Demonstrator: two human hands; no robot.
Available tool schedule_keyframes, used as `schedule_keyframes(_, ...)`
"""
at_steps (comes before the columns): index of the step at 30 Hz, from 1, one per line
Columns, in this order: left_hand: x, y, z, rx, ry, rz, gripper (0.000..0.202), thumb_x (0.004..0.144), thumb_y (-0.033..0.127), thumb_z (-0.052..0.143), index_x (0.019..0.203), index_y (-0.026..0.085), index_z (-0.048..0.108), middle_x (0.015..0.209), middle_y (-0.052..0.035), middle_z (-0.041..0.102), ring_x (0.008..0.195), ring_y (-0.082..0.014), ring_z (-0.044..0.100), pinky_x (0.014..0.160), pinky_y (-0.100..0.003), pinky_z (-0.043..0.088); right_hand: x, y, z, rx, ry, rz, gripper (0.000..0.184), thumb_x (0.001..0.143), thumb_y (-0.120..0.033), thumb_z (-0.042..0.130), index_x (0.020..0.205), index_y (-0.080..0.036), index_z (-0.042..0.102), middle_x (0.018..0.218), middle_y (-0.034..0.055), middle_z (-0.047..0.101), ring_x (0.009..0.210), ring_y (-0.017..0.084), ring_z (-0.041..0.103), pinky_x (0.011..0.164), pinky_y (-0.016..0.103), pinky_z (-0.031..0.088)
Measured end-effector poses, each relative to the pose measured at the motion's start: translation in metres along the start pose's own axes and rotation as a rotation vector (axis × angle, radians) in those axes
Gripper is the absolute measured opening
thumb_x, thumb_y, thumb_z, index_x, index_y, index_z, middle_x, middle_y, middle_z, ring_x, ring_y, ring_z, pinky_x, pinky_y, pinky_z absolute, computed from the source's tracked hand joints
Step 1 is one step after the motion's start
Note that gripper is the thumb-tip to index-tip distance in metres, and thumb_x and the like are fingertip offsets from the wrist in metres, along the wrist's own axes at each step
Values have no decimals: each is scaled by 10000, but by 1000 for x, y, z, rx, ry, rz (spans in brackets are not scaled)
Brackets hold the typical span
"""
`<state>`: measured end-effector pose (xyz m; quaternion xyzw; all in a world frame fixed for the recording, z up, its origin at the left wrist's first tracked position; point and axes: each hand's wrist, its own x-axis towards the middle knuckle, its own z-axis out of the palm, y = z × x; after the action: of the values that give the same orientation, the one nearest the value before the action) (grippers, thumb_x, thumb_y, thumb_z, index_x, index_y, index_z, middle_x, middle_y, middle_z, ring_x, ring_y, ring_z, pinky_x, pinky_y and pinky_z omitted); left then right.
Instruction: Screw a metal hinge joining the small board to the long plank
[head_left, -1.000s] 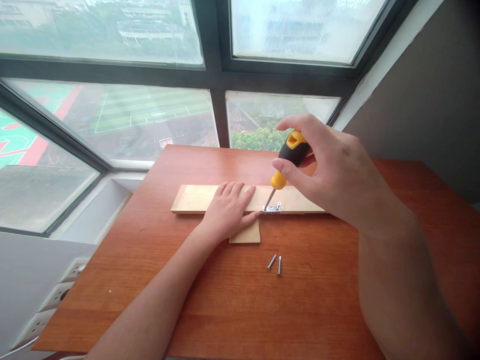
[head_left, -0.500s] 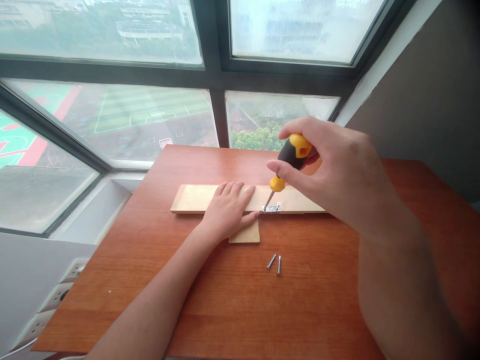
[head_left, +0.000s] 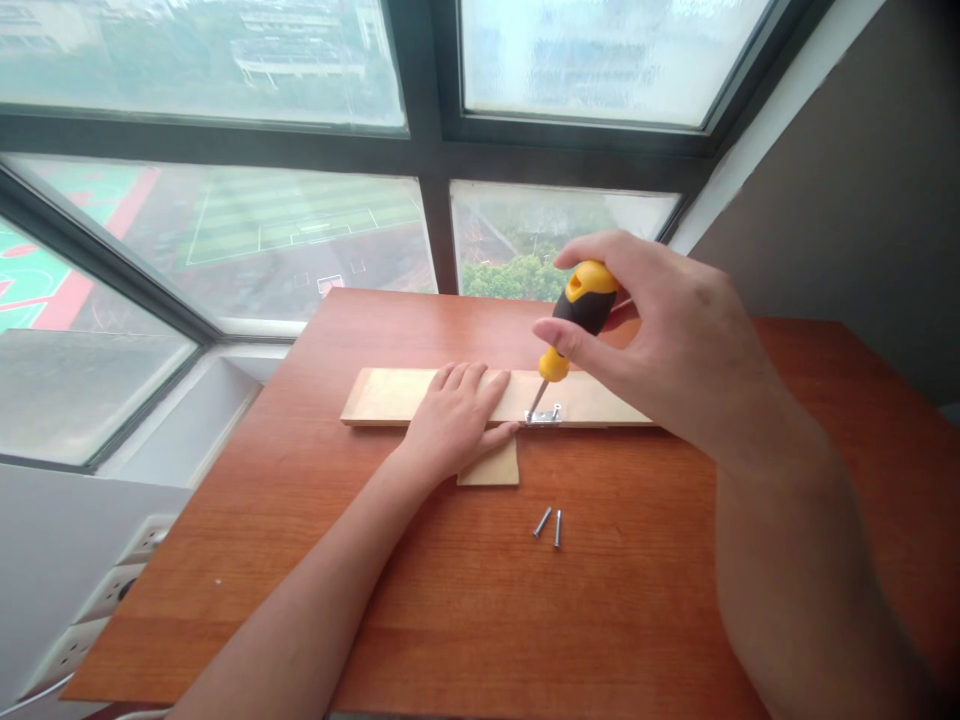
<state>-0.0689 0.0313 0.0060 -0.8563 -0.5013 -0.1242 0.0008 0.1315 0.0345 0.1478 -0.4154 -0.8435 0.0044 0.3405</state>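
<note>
My right hand [head_left: 660, 335] is closed round the yellow and black handle of a screwdriver [head_left: 574, 320]. Its tip stands on a small metal bracket [head_left: 546, 415] at the near edge of a long pale wooden board [head_left: 382, 395]. My left hand [head_left: 454, 420] lies flat with fingers stretched out, pressing on the long board and on a smaller wooden piece [head_left: 495, 468] that sticks out toward me beneath it. Two loose screws [head_left: 550, 524] lie on the table just in front of the boards.
The work rests on a reddish-brown wooden table [head_left: 465, 600] set against large windows [head_left: 225, 230]. A grey wall [head_left: 862, 180] rises at the right. White power sockets [head_left: 97, 610] sit low at the left, beyond the table's edge.
The screwdriver handle has turned slightly in my right fingers and its tilt shifted a little. My left hand and the boards have stayed put.
</note>
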Motion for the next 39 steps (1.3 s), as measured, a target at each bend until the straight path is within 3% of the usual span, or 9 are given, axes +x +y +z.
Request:
schedule_keyframes(6,0,1,0,3,5,-3,565,890,541,494,1342,204,453,1283,-152,520,1182,-309,461,1049,-469,306,-2,-1,-3,112,-10,-24,432,829,-193,571,1235,-324,508,1045,-19,683,873,205,659,849,380,516)
schedule_keyframes(10,0,0,0,7,-2,-2,577,888,553,495,1337,193,459,1280,-153,520,1185,-305,460,1051,-458,309,2,1,4,-2,33,-35,307,835,-231,598,1139,-271,587,1024,21,681,918,235,638,850,409,501)
schedule_keyframes(13,0,0,0,1,6,-6,575,888,550,498,1343,202,456,1278,-151,523,1188,-305,459,1051,-467,308,3,-1,5,30,1,-21,281,846,-233,585,1120,-297,582,1054,24,665,948,244,624,863,430,504)
schedule_keyframes(18,0,0,2,23,7,-9,589,885,556,503,1354,203,450,1298,-154,518,1199,-308,458,1073,-480,282,-4,0,-1,224,-106,-1,409,852,-156,520,1221,-332,515,1119,-5,649,946,204,635,804,363,540)
schedule_keyframes(23,1,-2,3,31,0,-1,620,880,603,479,1349,198,457,1299,-160,519,1212,-310,457,1059,-465,299,0,1,4,22,38,-31,362,804,-273,655,1158,-265,577,967,16,665,870,226,623,796,393,521)
schedule_keyframes(26,2,-3,2,34,-4,7,645,881,633,443,1345,185,459,1286,-166,527,1207,-307,463,1046,-452,312,2,-2,4,42,0,-33,308,830,-272,618,1137,-280,589,1014,32,660,896,237,620,802,405,516)
schedule_keyframes(30,2,-3,2,49,-5,8,656,879,651,418,1336,183,466,1272,-165,534,1189,-306,473,1028,-439,327,-1,-2,0,228,-112,-14,436,838,-156,541,1231,-343,516,1165,-5,639,974,213,636,857,385,534)
schedule_keyframes(35,1,-3,2,54,-3,5,661,875,658,418,1344,195,465,1257,-153,539,1159,-303,481,1019,-437,330,0,4,3,29,22,-11,376,802,-269,658,1168,-298,574,1056,26,665,899,239,630,802,411,541)
schedule_keyframes(39,2,-3,1,39,-5,6,668,868,664,423,1329,184,478,1221,-154,553,1148,-300,486,1016,-433,331,2,2,2,51,-22,-6,315,855,-300,595,1168,-319,574,1094,34,665,956,256,623,847,434,520)
